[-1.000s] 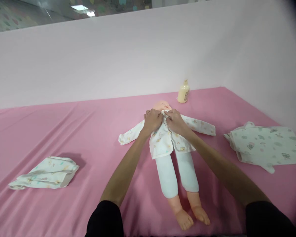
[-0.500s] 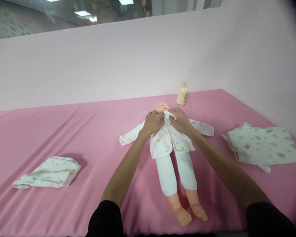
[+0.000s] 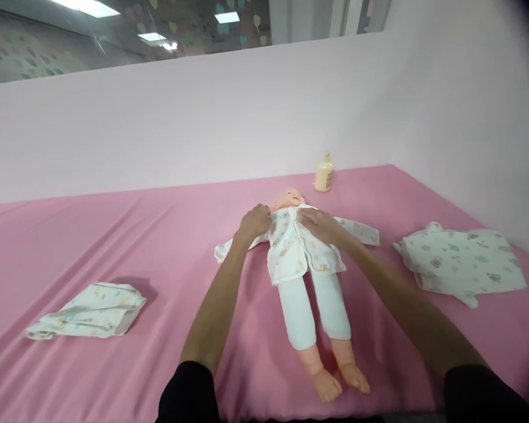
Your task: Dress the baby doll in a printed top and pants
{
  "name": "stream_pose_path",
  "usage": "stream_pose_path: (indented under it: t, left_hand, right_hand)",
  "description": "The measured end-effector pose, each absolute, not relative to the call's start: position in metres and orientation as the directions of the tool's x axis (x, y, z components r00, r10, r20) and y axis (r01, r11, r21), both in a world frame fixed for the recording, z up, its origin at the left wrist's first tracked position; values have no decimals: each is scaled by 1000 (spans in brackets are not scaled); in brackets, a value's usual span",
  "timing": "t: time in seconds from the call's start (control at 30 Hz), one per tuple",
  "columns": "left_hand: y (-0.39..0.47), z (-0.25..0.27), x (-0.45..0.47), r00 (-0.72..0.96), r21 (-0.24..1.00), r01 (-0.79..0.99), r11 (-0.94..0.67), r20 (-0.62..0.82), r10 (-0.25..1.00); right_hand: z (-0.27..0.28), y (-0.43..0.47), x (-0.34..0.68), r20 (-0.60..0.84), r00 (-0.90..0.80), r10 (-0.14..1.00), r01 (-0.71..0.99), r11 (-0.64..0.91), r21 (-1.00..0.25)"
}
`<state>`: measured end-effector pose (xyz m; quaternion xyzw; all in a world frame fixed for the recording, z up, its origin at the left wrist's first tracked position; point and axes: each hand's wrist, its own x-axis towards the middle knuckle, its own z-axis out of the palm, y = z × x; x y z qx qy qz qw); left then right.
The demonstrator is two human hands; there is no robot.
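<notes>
A baby doll (image 3: pixel 288 198) lies on its back, feet toward me, in white trousers (image 3: pixel 296 311) and a white printed baby jacket (image 3: pixel 286 252). The jacket's front edges meet at the chest and part lower down. My left hand (image 3: pixel 254 224) is at the shoulder by the left-hand sleeve, fingers curled on the cloth; the fingertips are partly hidden. Across the upper chest, near the neckline, rests my right hand (image 3: pixel 321 227), its fingers stretched out over the jacket front. Both sleeves spread outward, and no doll hands show at the cuffs.
A pale yellow pump bottle (image 3: pixel 324 175) stands beyond the doll's head, near the white wall (image 3: pixel 194 123). Folded printed cloth (image 3: pixel 90 311) lies at left, and another printed garment or cloth (image 3: pixel 469 261) at right. Everything sits on a pink sheet (image 3: pixel 180 258).
My left hand has moved from the neckline out to the left-hand shoulder. My right hand has slid slightly down the chest. More of the doll's head and jacket front now shows.
</notes>
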<state>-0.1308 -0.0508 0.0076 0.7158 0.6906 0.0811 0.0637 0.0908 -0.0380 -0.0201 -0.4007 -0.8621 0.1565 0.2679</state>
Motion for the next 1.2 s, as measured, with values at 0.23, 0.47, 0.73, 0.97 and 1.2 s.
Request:
stream_pose_path:
  t: [0.23, 0.47, 0.73, 0.97, 1.2]
  left_hand:
    - [-43, -3, -141, -3, 162, 987, -4, 40, 999]
    - [-39, -10, -148, 31, 109, 993, -38, 64, 997]
    - [-39, -15, -144, 60, -13, 998, -59, 150, 987]
    - [-33, -26, -141, 1, -50, 999, 13, 258, 966]
    - [-32, -30, -139, 22, -26, 1000, -16, 235, 972]
  right_hand:
    - [-26, -28, 97, 284, -258, 924, 787, 371, -493]
    - [-35, -8, 125, 165, -163, 973, 899, 215, -382]
    - [-32, -8, 135, 154, -210, 965, 902, 252, -349]
    - [-29, -6, 141, 127, -244, 961, 928, 270, -257]
    - [-27, -6, 145, 62, -265, 962, 929, 272, -252]
